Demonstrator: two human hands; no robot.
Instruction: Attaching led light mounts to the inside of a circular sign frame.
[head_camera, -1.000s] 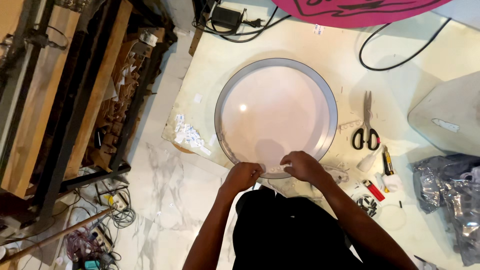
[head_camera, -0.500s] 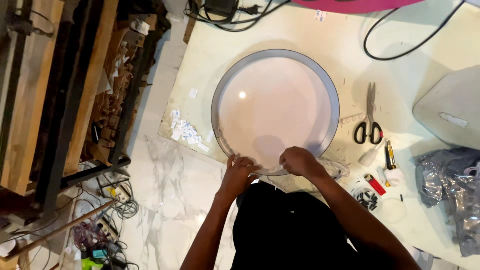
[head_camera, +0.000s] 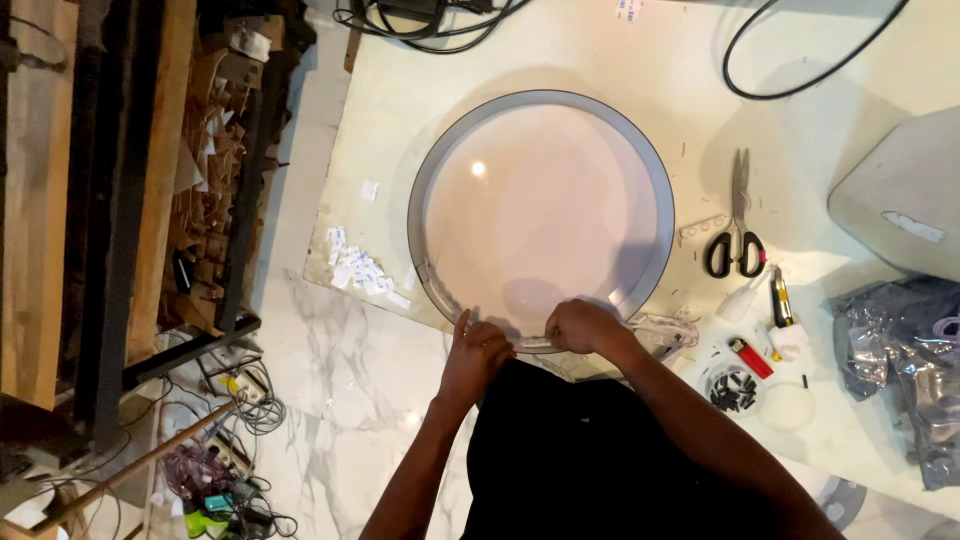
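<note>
A large round tray-like disc with a grey rim (head_camera: 430, 170) and a pale glossy face lies flat on a cream board (head_camera: 620, 60) on the floor. Both my hands rest on the near part of its rim. My left hand (head_camera: 478, 350) presses fingers onto the rim at the lower left. My right hand (head_camera: 583, 326) is closed over the rim just to the right of it, pinching the grey band. The stretch of rim under my hands is hidden.
Black-handled scissors (head_camera: 738, 228) lie right of the disc, with a red lighter (head_camera: 748, 357), a small tub of dark bits (head_camera: 733, 388) and a crumpled silvery bag (head_camera: 900, 350). White paper scraps (head_camera: 358, 270) lie left. Black cables (head_camera: 800, 70) run above. Wooden planks and a metal frame (head_camera: 110, 220) stand left.
The view has shifted so the disc sits higher and more central. My hands have stayed on the near rim, moving slightly closer together.
</note>
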